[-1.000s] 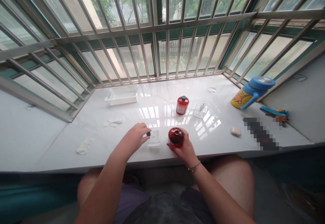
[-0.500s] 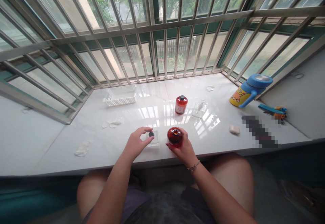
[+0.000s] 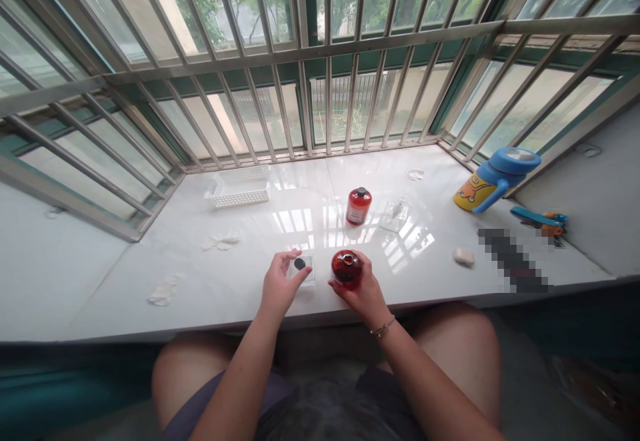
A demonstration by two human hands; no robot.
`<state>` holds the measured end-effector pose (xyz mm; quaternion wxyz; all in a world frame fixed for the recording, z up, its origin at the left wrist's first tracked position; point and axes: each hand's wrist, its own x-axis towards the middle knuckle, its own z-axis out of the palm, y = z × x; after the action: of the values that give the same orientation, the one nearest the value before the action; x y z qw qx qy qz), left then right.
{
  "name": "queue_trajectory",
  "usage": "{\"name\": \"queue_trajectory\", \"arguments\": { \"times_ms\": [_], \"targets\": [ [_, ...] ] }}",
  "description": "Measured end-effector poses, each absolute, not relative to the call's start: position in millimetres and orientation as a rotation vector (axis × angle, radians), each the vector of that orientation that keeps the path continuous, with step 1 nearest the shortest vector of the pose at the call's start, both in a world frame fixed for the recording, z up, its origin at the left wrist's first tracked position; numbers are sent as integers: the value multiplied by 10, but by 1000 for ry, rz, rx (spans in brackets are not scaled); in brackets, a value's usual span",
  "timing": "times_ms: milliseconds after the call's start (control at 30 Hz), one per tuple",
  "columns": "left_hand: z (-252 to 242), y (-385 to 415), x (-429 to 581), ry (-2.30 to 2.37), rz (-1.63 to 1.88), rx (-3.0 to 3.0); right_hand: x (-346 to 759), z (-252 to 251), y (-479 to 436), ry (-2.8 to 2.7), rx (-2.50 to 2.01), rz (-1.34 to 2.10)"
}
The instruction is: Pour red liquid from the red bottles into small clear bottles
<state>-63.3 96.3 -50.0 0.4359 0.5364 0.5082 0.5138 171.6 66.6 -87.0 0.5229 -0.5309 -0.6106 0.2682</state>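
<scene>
My right hand (image 3: 366, 287) is wrapped round a dark red bottle (image 3: 346, 271) near the table's front edge. The bottle stands upright and its open neck shows, with no cap on it. My left hand (image 3: 285, 281) is to its left, with thumb and index finger curved apart around a small round black cap (image 3: 299, 264). That cap appears over a clear square container (image 3: 309, 282), partly hidden by the hand; whether it rests on it I cannot tell. Behind stands a second red bottle (image 3: 359, 207), with a black cap and a pale label.
A clear glass piece (image 3: 394, 215) sits beside the second bottle. A white basket (image 3: 239, 197) is at the back left. Crumpled white tissues (image 3: 164, 291) lie at left. To the right are a pale block (image 3: 464, 257), a blue-yellow flask (image 3: 477, 187) and a blue tool (image 3: 535, 215).
My left hand has shifted slightly right and its thumb and index finger have spread away from the black cap, which stays almost in place. My right hand keeps hold of the red bottle.
</scene>
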Motion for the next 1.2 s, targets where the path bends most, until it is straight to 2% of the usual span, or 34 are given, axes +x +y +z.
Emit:
{"name": "queue_trajectory", "arguments": {
  "times_ms": [467,833,967,1200],
  "targets": [
    [-534,871,-768,1245,1103,1675,1716,-886,666,-1462,-1271,657],
    [-607,942,-513,1374,1353,1446,1715,-863,664,-1457,-1269,657],
    [-659,941,-507,1292,1401,1469,1715,-882,671,-1462,-1270,657],
    [-587,851,-588,1285,1250,1684,1714,-883,670,-1471,-1269,646]
  ]
}}
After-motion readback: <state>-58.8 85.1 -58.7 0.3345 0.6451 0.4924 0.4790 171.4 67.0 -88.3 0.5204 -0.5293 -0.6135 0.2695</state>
